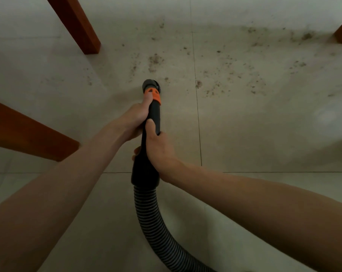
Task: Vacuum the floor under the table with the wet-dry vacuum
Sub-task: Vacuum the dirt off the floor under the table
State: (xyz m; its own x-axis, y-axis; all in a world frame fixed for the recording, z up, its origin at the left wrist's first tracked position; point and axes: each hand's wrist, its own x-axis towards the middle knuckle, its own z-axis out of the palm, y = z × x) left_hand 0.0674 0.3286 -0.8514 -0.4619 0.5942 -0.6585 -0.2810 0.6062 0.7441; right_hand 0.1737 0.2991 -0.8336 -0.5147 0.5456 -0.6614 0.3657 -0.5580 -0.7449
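Two bare forearms reach down over a pale, smooth tiled floor [264, 134]. The left hand [135, 116] grasps the rigid black plastic vacuum wand [154, 116] just below its orange collar [154, 96]; the right hand [159, 148] wraps the wand lower down. A ribbed black flexible hose [148, 213] curves away below. Gritty brown dirt specks [225, 63] lie scattered ahead of the round nozzle opening [149, 84]. Square reddish-brown wooden table legs [77, 22] stand around.

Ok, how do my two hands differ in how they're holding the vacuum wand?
The left hand grips the wand farther forward, just behind the orange collar; the right hand grips nearer the ribbed hose. The left hand comes in from the wand's left side, the right from its right. Both wrap the same black wand.
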